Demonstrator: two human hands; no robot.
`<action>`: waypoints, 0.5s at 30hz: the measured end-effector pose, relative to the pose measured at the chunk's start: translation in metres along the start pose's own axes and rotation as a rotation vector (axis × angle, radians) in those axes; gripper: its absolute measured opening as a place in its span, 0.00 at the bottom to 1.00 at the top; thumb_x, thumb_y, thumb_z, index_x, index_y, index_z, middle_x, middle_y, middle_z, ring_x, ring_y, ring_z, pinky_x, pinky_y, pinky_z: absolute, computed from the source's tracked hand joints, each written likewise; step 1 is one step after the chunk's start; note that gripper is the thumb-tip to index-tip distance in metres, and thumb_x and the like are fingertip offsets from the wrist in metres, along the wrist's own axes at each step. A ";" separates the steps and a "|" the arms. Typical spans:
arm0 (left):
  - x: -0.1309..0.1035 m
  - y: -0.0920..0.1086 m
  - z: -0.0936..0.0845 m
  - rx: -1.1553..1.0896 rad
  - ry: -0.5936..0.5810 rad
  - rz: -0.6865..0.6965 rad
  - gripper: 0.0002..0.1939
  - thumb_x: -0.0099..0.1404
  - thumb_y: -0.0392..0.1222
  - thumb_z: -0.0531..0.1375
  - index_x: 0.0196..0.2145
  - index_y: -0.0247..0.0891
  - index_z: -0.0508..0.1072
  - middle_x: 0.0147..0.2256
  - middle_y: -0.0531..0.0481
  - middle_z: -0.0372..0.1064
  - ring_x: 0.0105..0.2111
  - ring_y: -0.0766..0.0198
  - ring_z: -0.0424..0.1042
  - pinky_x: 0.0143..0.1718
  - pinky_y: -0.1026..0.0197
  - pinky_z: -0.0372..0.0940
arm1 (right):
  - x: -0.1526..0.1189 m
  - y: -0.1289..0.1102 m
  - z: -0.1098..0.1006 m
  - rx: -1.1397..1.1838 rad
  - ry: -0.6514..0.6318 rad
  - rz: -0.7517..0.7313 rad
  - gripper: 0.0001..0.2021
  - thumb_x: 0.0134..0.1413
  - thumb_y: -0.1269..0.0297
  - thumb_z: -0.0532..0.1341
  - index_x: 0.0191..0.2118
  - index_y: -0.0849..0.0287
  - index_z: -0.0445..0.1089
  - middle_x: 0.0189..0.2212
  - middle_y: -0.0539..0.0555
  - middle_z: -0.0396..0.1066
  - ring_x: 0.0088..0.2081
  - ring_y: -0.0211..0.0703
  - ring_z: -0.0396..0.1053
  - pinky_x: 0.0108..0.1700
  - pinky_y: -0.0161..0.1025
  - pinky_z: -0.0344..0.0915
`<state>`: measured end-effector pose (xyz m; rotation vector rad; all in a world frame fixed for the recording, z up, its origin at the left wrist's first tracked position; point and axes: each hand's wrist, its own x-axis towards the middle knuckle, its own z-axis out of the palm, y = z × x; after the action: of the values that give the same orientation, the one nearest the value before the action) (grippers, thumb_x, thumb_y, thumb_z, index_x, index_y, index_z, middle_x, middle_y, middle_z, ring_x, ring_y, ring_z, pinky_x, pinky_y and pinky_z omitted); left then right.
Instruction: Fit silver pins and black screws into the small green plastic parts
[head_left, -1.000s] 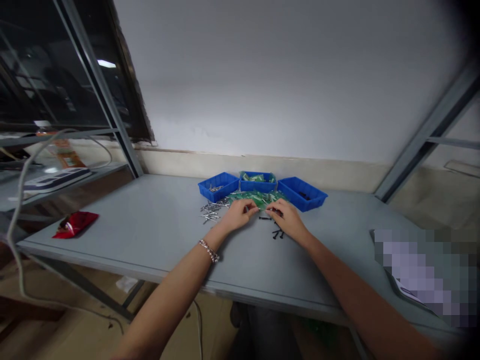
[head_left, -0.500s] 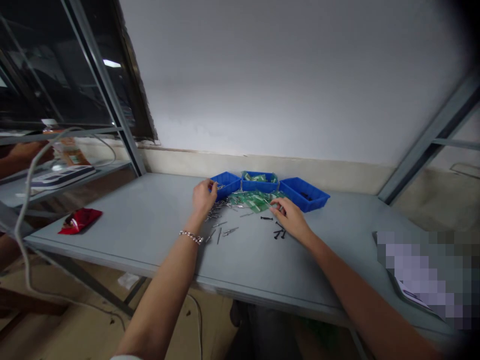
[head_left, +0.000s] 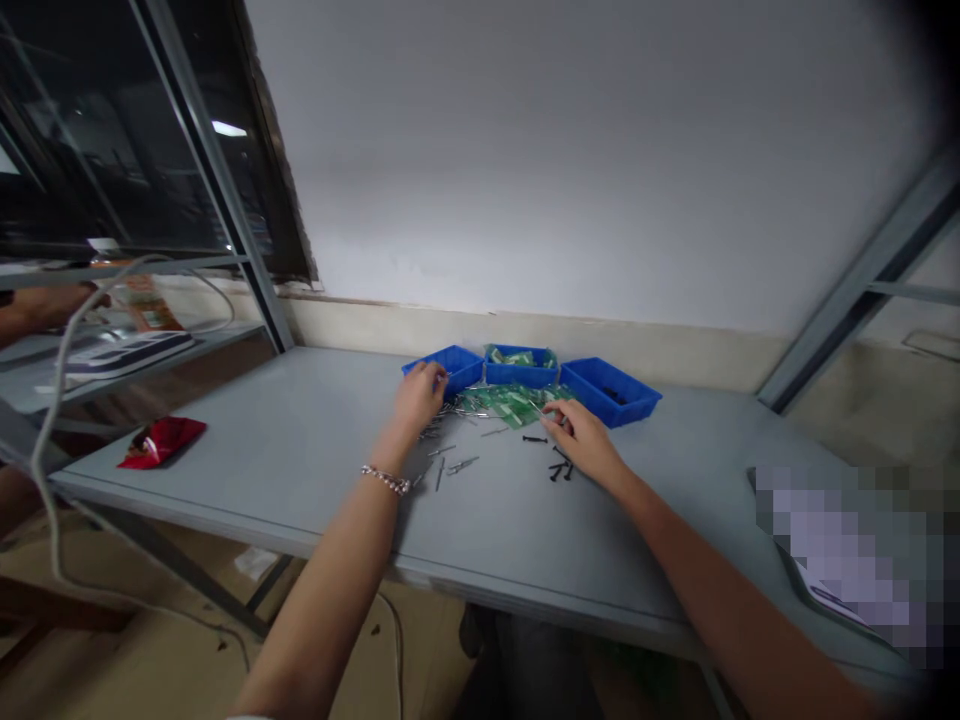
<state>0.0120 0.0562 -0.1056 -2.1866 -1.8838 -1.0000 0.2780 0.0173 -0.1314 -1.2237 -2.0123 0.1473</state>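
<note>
My left hand (head_left: 421,400) is at the near edge of the left blue bin (head_left: 463,366), fingers drawn together; whether anything is between them is too small to tell. My right hand (head_left: 579,432) pinches a thin metal pin (head_left: 535,407) over green plastic packets (head_left: 511,405). Silvery metal pins (head_left: 463,465) lie loose on the grey table between my hands. Several black screws (head_left: 559,470) rest beside my right hand. The middle blue bin (head_left: 520,376) contains green packets, and the right blue bin (head_left: 611,393) has dark pieces inside.
A red packet (head_left: 162,442) lies on the left of the table (head_left: 300,450). Farther left, a bottle (head_left: 142,295) stands on another surface near a person's hand (head_left: 56,305). A blurred-out flat item (head_left: 840,560) is at the right. Metal posts flank the table.
My left hand has shifted slightly right and toward me at the left bin, and its fingers have changed pose. My right hand stays almost in place with the pin.
</note>
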 end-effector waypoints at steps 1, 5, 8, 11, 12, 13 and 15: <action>-0.001 0.004 0.001 0.005 -0.093 0.063 0.08 0.59 0.37 0.53 0.36 0.37 0.70 0.36 0.44 0.67 0.38 0.59 0.67 0.41 0.59 0.61 | 0.000 0.000 0.000 -0.003 -0.009 -0.001 0.09 0.52 0.62 0.53 0.37 0.58 0.67 0.27 0.51 0.62 0.25 0.38 0.62 0.30 0.36 0.61; -0.006 0.012 0.012 0.025 -0.373 0.159 0.08 0.56 0.33 0.55 0.33 0.36 0.72 0.35 0.44 0.68 0.37 0.58 0.67 0.40 0.60 0.61 | 0.000 -0.002 0.000 0.002 -0.026 -0.006 0.08 0.52 0.64 0.53 0.35 0.58 0.67 0.26 0.51 0.62 0.25 0.37 0.61 0.30 0.36 0.60; -0.010 0.010 0.019 0.089 -0.416 0.151 0.10 0.56 0.33 0.54 0.36 0.37 0.72 0.38 0.42 0.66 0.38 0.56 0.67 0.39 0.58 0.61 | 0.000 -0.002 0.000 0.003 -0.035 -0.003 0.07 0.52 0.65 0.53 0.34 0.58 0.67 0.26 0.51 0.62 0.25 0.37 0.61 0.31 0.36 0.60; -0.011 0.006 0.022 0.126 -0.417 0.138 0.10 0.56 0.33 0.54 0.35 0.37 0.72 0.39 0.42 0.64 0.36 0.56 0.67 0.37 0.57 0.62 | 0.000 -0.003 0.000 0.001 -0.046 0.004 0.08 0.52 0.65 0.53 0.34 0.58 0.67 0.26 0.51 0.62 0.26 0.38 0.61 0.32 0.36 0.60; -0.011 0.004 0.023 0.126 -0.419 0.134 0.09 0.56 0.34 0.55 0.35 0.37 0.72 0.39 0.42 0.63 0.36 0.56 0.67 0.36 0.57 0.62 | 0.000 -0.003 0.000 0.002 -0.047 0.005 0.08 0.52 0.65 0.53 0.33 0.58 0.67 0.26 0.51 0.62 0.26 0.38 0.61 0.32 0.37 0.60; -0.010 0.003 0.023 0.127 -0.422 0.132 0.08 0.56 0.34 0.55 0.34 0.37 0.72 0.38 0.42 0.63 0.35 0.57 0.67 0.36 0.58 0.62 | 0.000 -0.003 0.000 0.003 -0.049 0.005 0.08 0.52 0.64 0.53 0.33 0.58 0.68 0.26 0.51 0.62 0.26 0.38 0.61 0.32 0.37 0.60; -0.008 0.002 0.022 0.096 -0.402 0.135 0.07 0.56 0.34 0.56 0.33 0.37 0.72 0.38 0.43 0.64 0.36 0.58 0.67 0.37 0.58 0.62 | 0.000 -0.004 0.000 0.006 -0.050 0.004 0.08 0.53 0.64 0.53 0.33 0.58 0.68 0.27 0.52 0.62 0.27 0.38 0.61 0.32 0.37 0.60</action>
<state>0.0230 0.0595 -0.1263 -2.5614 -1.8446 -0.4611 0.2754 0.0156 -0.1296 -1.2317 -2.0510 0.1876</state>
